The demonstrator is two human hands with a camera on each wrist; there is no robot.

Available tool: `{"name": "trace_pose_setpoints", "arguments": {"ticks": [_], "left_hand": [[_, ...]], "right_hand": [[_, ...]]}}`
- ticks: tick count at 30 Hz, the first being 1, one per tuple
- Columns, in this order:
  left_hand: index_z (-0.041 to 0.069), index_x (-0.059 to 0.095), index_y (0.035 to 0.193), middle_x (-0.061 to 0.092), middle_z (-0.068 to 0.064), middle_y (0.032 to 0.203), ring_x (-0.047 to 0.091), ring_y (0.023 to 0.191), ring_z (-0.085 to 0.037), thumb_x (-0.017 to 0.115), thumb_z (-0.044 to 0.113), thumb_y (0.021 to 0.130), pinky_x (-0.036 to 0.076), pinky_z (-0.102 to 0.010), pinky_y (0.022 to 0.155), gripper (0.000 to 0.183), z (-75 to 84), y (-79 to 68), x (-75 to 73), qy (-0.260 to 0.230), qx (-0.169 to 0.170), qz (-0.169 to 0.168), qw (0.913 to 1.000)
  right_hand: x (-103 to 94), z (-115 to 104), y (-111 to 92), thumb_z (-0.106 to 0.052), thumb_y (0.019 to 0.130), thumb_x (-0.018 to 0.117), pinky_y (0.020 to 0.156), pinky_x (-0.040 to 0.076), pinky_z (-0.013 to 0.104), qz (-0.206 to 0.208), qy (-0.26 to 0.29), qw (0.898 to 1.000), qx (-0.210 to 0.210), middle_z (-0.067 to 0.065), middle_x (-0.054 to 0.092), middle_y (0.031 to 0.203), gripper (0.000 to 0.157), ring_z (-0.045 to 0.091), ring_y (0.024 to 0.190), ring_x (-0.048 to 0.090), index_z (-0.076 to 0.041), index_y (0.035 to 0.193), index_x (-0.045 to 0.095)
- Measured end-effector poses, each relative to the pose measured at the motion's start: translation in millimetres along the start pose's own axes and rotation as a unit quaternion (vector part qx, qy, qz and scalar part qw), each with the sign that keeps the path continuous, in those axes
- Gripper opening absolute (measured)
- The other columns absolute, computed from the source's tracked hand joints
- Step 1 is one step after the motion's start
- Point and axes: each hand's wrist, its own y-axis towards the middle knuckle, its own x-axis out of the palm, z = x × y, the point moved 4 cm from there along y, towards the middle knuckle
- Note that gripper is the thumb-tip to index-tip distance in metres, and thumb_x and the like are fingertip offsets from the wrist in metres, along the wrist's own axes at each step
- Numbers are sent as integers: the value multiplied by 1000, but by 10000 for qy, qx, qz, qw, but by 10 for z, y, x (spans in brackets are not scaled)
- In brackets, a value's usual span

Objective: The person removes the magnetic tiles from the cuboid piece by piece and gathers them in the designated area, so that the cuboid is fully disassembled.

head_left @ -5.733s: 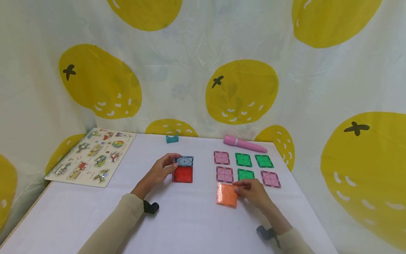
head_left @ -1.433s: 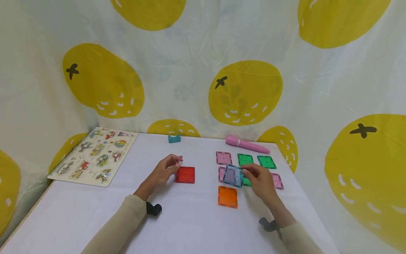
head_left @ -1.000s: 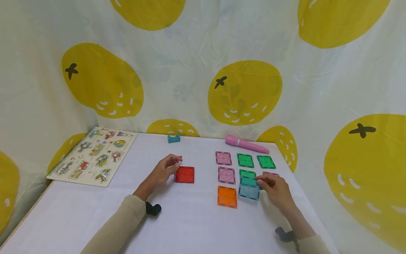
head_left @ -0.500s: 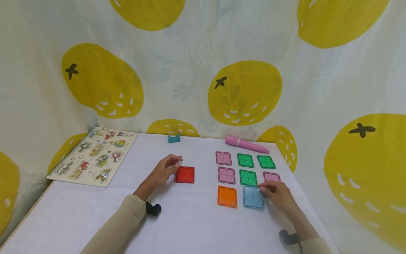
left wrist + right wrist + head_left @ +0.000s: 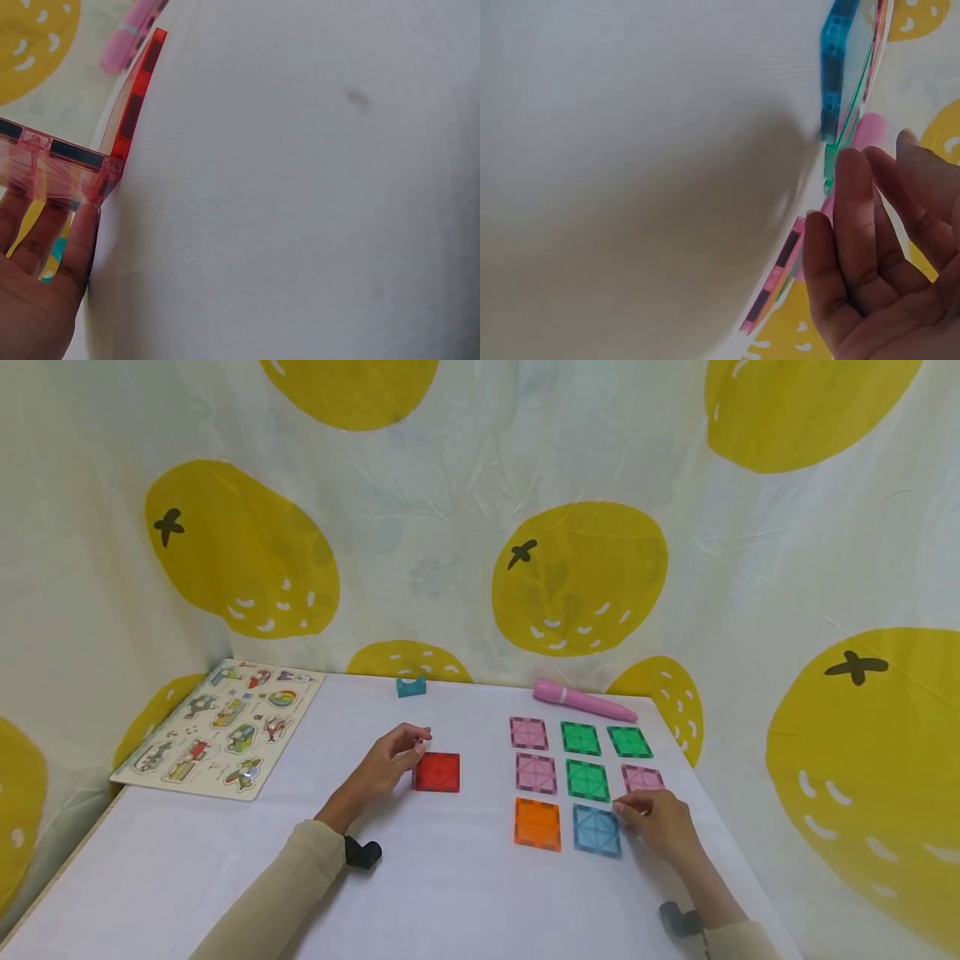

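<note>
My left hand [image 5: 382, 762] stays at the left edge of a red magnetic tile [image 5: 437, 773] lying flat. In the left wrist view, its fingers hold a see-through reddish-pink tile [image 5: 45, 166] that stands up from the table against the red one. From the head view that standing tile is hard to make out, seen edge-on. A blue magnetic tile [image 5: 597, 831] lies flat, right of an orange tile [image 5: 537, 825]. Beside its upper right corner hovers my right hand [image 5: 663, 825], fingers loosely bent, nothing between them in the right wrist view [image 5: 877, 247].
Behind the blue tile lie pink tiles [image 5: 528, 734] and green tiles [image 5: 581, 739] in two rows. A pink marker-like stick [image 5: 585, 702] and a teal arched block [image 5: 411, 687] lie at the table's back. A picture puzzle board [image 5: 225, 727] occupies the left.
My right hand let go of the orange tile, carried the blue tile from behind the red one to the right, laid it beside the orange tile and released it. The left hand has hardly moved.
</note>
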Motion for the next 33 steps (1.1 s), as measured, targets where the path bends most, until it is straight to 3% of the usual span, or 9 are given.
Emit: {"name": "trace_pose_setpoints", "arguments": {"ticks": [5,13,17,20,28,33], "left_hand": [[18,56,146,53,0,159,43,154,-33,61,36,108,44,-59,122,42,12,-12,-19,21,-1,-4,10000],[33,62,142,56,1,156,44,153,-34,64,44,106,46,-61,119,39,33,-48,-85,360,11,111,9993],[30,61,148,56,-2,156,47,150,-35,65,46,105,49,-60,116,46,5,-88,-172,542,65,200,9983],[26,58,151,56,-5,156,51,145,-35,66,39,106,54,-55,112,48,-1,-133,-255,635,53,241,9977],[21,59,151,60,-5,151,60,132,-32,66,19,105,60,-43,104,47,-93,-202,-444,885,-345,230,9952],[19,61,148,64,-9,146,61,129,-33,68,16,102,58,-49,107,47,-112,-202,-488,1648,-161,236,9859]], "right_hand": [[-1,-169,-9,-33,101,74,69,55,18,217,68,9991,-346,2,77,99,28,17,82,64,-12,119,79],[117,-584,67,-31,103,73,80,59,17,225,540,9950,-804,2,77,102,24,20,88,70,-16,119,80],[228,-838,95,-26,102,74,81,61,18,11,894,9904,-1058,2,79,107,22,21,91,73,-14,119,80],[317,-1023,113,-22,101,75,79,61,18,-168,1134,9855,-1251,2,79,107,20,21,90,74,-13,118,79],[581,-1472,153,-23,97,80,73,61,20,-525,1376,9769,-1548,-3,78,100,22,15,87,71,-15,118,79],[758,-1711,182,-28,94,83,74,63,27,-747,1214,9726,-1835,-5,77,100,31,16,90,70,-16,122,78]]}}
